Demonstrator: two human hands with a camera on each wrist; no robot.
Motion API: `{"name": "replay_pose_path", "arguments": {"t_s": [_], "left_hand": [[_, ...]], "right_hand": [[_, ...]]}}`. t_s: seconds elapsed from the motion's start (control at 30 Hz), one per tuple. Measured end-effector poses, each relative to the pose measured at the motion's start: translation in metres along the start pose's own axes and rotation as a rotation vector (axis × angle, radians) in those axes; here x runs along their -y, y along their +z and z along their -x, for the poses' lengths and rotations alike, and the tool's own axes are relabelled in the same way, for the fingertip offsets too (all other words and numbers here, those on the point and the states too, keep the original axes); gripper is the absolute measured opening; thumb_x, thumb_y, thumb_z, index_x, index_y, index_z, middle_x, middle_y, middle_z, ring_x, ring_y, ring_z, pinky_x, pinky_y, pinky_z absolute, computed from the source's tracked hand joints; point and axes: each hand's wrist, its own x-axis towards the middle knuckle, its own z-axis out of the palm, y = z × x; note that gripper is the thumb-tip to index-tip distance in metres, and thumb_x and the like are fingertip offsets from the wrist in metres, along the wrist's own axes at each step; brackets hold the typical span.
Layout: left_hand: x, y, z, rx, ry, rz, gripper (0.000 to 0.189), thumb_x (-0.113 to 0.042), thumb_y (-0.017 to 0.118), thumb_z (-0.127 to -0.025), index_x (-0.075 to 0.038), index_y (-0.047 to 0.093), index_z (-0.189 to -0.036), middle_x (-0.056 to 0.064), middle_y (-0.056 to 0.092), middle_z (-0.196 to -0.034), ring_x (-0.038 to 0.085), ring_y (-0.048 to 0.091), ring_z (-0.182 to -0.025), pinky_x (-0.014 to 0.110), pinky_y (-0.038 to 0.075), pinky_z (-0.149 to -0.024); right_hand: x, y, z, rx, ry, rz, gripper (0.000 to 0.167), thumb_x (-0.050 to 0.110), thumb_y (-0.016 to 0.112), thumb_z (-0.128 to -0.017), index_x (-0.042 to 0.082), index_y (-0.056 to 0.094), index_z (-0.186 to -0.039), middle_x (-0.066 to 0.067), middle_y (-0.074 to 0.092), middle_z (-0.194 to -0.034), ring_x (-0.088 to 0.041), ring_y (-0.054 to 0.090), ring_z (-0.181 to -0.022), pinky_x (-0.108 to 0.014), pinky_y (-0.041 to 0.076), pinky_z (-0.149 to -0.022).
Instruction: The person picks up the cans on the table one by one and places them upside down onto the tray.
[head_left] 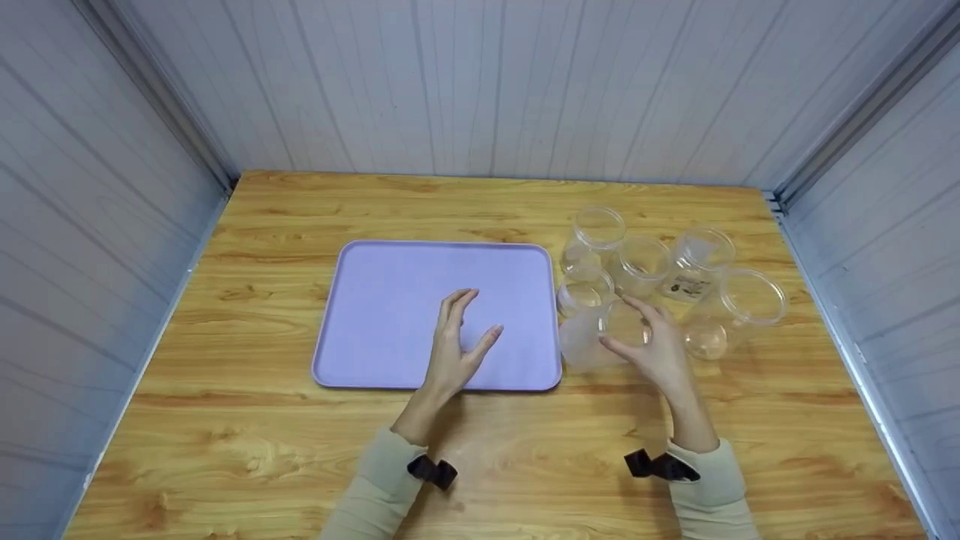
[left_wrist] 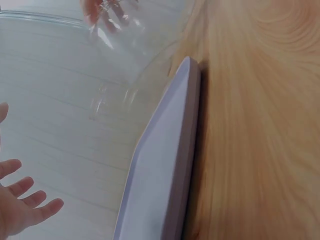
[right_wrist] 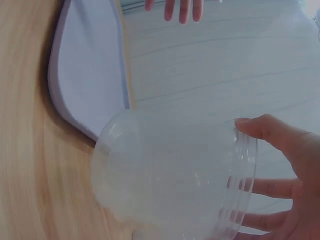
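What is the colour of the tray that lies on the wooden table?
The tray is light purple, which shows best in the head view.

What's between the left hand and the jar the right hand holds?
In the head view, only the tray's bare right part and rim, between left hand and jar.

The held jar point(right_wrist: 170, 175) is looking like thin plastic, its sides showing a cloudy, frosted haze while its rim is catching glossy highlights. The other jars point(head_left: 643, 271) are appearing as clear, smooth plastic with shiny rims. The tray point(head_left: 386, 315) is presenting a smooth, matt plastic face. The tabletop point(head_left: 540, 465) is showing wood grain under a faint sheen. The sleeves point(head_left: 711, 491) are looking like soft, matt cloth.
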Motion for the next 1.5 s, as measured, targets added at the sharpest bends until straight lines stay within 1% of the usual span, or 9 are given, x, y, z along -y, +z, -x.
{"name": "replay_pose_path", "arguments": {"t_s": [0.33,0.5,0.57,0.73,0.87,0.97,1.03,1.2,1.5], "left_hand": [[0.0,0.006,0.005,0.102,-0.088,0.065,0.072,-0.018,0.068,-0.078,-0.003,0.028,-0.136,0.016,0.028,-0.135,0.027,0.029,-0.123,0.047,0.038,-0.086],[-0.022,0.001,0.004,0.141,-0.11,0.119,0.068,-0.012,0.065,-0.08,0.002,0.028,-0.135,0.022,0.028,-0.134,0.032,0.03,-0.121,0.045,0.039,-0.086],[-0.029,-0.001,0.004,0.16,-0.121,0.145,0.067,-0.012,0.063,-0.081,0.002,0.027,-0.135,0.023,0.027,-0.134,0.033,0.03,-0.12,0.047,0.038,-0.086],[-0.029,-0.001,0.004,0.235,-0.168,0.204,0.069,-0.013,0.061,-0.082,0.0,0.022,-0.138,0.022,0.02,-0.138,0.036,0.027,-0.12,0.053,0.037,-0.085],[-0.011,0.005,0.006,0.27,-0.203,0.211,0.074,-0.026,0.06,-0.084,-0.006,0.018,-0.141,0.018,0.017,-0.141,0.038,0.028,-0.121,0.054,0.039,-0.083],[-0.01,0.006,0.006,0.285,-0.225,0.233,0.074,-0.027,0.059,-0.084,-0.007,0.017,-0.141,0.018,0.018,-0.141,0.041,0.029,-0.12,0.053,0.041,-0.08],[-0.019,0.003,0.005,0.303,-0.252,0.267,0.072,-0.019,0.058,-0.084,-0.003,0.016,-0.14,0.021,0.018,-0.14,0.044,0.03,-0.119,0.051,0.042,-0.08],[-0.021,0.003,0.006,0.322,-0.282,0.355,0.071,-0.014,0.057,-0.084,0.0,0.015,-0.14,0.023,0.021,-0.138,0.042,0.034,-0.116,0.041,0.046,-0.078],[-0.016,0.006,0.007,0.282,-0.316,0.465,0.071,-0.008,0.06,-0.08,0.003,0.02,-0.137,0.024,0.031,-0.127,0.039,0.042,-0.109,0.04,0.048,-0.077]], "right_hand": [[0.006,0.019,0.006,-0.099,0.016,-0.236,0.061,0.022,0.078,-0.067,0.008,0.053,-0.121,-0.013,0.051,-0.117,-0.032,0.05,-0.098,-0.042,0.046,-0.074],[0.012,0.028,0.01,-0.093,0.056,-0.388,0.057,0.012,0.075,-0.071,0.004,0.052,-0.122,-0.015,0.051,-0.117,-0.033,0.051,-0.1,-0.031,0.05,-0.065],[0.02,0.029,0.013,-0.092,0.05,-0.431,0.055,0.007,0.073,-0.072,0.0,0.051,-0.121,-0.018,0.051,-0.116,-0.035,0.051,-0.099,-0.034,0.049,-0.071],[0.036,0.033,0.019,-0.06,0.024,-0.507,0.052,-0.002,0.067,-0.075,-0.008,0.046,-0.122,-0.026,0.049,-0.114,-0.039,0.05,-0.099,-0.048,0.04,-0.086],[0.032,0.043,0.02,-0.028,0.025,-0.558,0.051,-0.004,0.065,-0.076,-0.009,0.044,-0.123,-0.026,0.047,-0.115,-0.039,0.049,-0.099,-0.036,0.045,-0.083],[0.025,0.05,0.02,-0.015,0.001,-0.603,0.05,-0.007,0.062,-0.077,-0.01,0.043,-0.123,-0.028,0.047,-0.114,-0.04,0.049,-0.098,-0.031,0.046,-0.079],[0.02,0.056,0.019,-0.003,-0.011,-0.629,0.049,-0.007,0.061,-0.078,-0.011,0.042,-0.123,-0.028,0.047,-0.114,-0.038,0.05,-0.097,-0.031,0.047,-0.077],[0.011,0.065,0.017,0.046,0.02,-0.687,0.047,-0.003,0.058,-0.082,-0.009,0.04,-0.126,-0.026,0.045,-0.115,-0.027,0.053,-0.095,-0.028,0.051,-0.065],[0.01,0.072,0.014,0.098,0.125,-0.767,0.048,0.003,0.056,-0.085,-0.006,0.037,-0.128,-0.024,0.043,-0.119,-0.017,0.055,-0.091,-0.03,0.051,-0.065]]}}
